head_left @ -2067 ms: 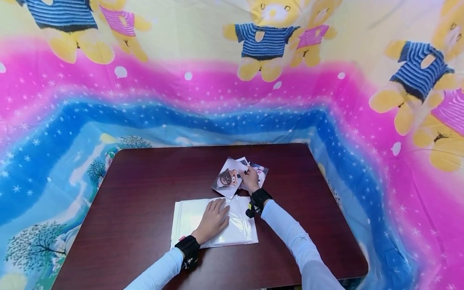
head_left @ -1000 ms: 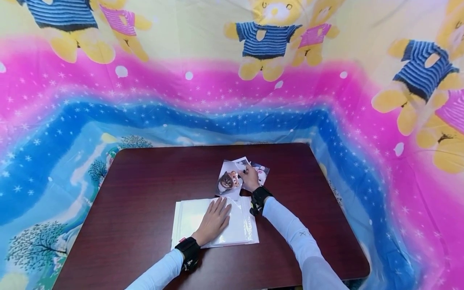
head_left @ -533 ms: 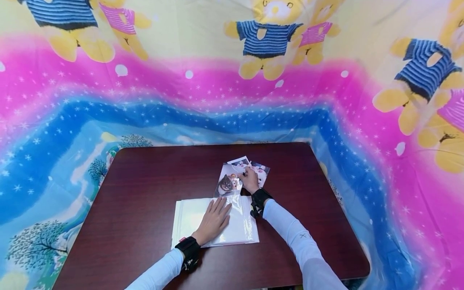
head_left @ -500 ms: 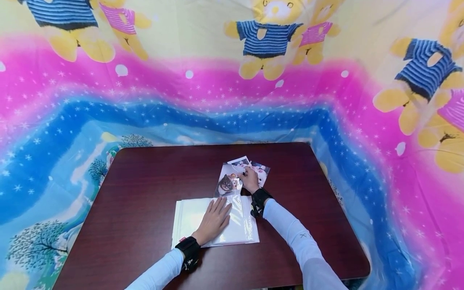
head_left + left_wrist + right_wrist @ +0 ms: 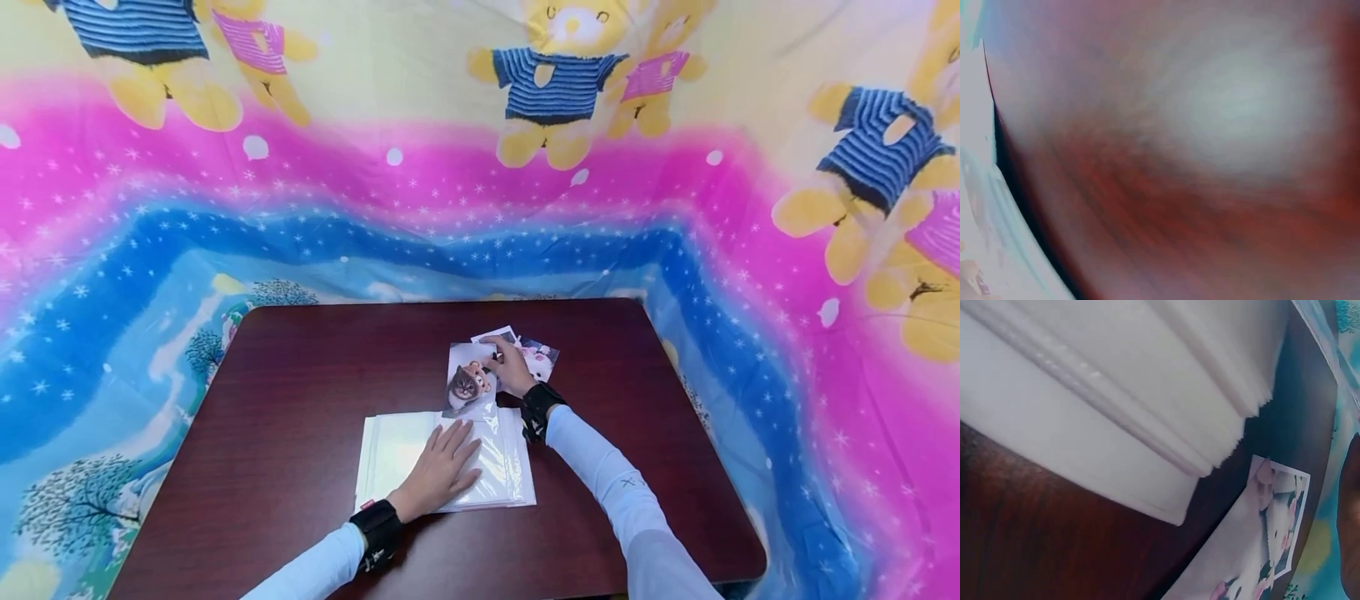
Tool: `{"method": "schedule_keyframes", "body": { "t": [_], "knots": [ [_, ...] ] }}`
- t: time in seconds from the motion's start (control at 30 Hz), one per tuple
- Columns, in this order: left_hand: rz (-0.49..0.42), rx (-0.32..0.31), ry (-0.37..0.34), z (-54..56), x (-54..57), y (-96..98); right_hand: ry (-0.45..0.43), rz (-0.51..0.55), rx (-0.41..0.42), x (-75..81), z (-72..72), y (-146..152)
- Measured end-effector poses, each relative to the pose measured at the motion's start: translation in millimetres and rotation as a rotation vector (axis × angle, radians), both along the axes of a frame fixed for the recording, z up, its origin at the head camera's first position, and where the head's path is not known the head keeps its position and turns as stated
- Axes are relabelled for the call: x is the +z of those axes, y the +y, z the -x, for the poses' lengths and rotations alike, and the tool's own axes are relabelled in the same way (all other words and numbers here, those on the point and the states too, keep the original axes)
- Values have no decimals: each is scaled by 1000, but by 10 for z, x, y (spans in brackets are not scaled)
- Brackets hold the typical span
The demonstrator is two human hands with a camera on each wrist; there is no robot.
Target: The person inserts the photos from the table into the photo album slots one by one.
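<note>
A white photo album (image 5: 386,450) lies open on the table, its clear sleeve shining with reflections. My left hand (image 5: 437,473) rests on the page with fingers spread and fairly straight. Just beyond the album's far edge, my right hand (image 5: 512,367) pinches a photo of a cat (image 5: 465,383) by its right side. The photo's near edge meets the album's far edge; whether it lies inside the sleeve I cannot tell. In the right wrist view the album's stacked pages (image 5: 1116,381) fill the upper left, and part of my right hand (image 5: 1350,519) shows at the right edge.
More photos, one with pink and white flowers (image 5: 542,358), lie partly under and behind the right hand; they overlap in the right wrist view (image 5: 1241,550). The dark wooden table (image 5: 300,375) has a printed curtain (image 5: 420,183) behind it. The left wrist view is mostly blurred.
The cat photo has turned straighter and come to the album's far edge in the right hand. The left hand has slid slightly nearer on the page.
</note>
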State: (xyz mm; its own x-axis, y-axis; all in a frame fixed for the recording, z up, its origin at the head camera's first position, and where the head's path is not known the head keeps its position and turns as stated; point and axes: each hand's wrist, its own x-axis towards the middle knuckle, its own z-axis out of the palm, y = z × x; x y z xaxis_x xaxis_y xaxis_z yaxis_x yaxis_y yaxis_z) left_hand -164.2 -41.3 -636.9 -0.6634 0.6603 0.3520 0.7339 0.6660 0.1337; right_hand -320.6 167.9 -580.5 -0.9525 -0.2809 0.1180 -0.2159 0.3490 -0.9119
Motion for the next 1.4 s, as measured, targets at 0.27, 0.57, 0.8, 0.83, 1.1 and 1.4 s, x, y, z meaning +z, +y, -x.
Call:
{"method": "schedule_keyframes", "body": {
  "t": [0.27,0.57,0.8,0.83,1.1,1.4],
  "knots": [
    [5,-88,22,-261,45,-145,-64,89,21,-65,99,-30],
    [-50,-150,26,-295,12,-176,-109,117,69,-88,85,-47],
    [-24,-150,68,-300,-22,-170,-62,86,154,-145,66,-5],
    [-20,-148,72,-300,-23,-170,-55,80,159,-154,61,-1],
    [-16,-141,96,-296,-47,-166,37,89,235,-97,-61,-18],
    [-36,-149,127,-280,-63,-164,-26,37,291,87,-246,-15]
  ]
}}
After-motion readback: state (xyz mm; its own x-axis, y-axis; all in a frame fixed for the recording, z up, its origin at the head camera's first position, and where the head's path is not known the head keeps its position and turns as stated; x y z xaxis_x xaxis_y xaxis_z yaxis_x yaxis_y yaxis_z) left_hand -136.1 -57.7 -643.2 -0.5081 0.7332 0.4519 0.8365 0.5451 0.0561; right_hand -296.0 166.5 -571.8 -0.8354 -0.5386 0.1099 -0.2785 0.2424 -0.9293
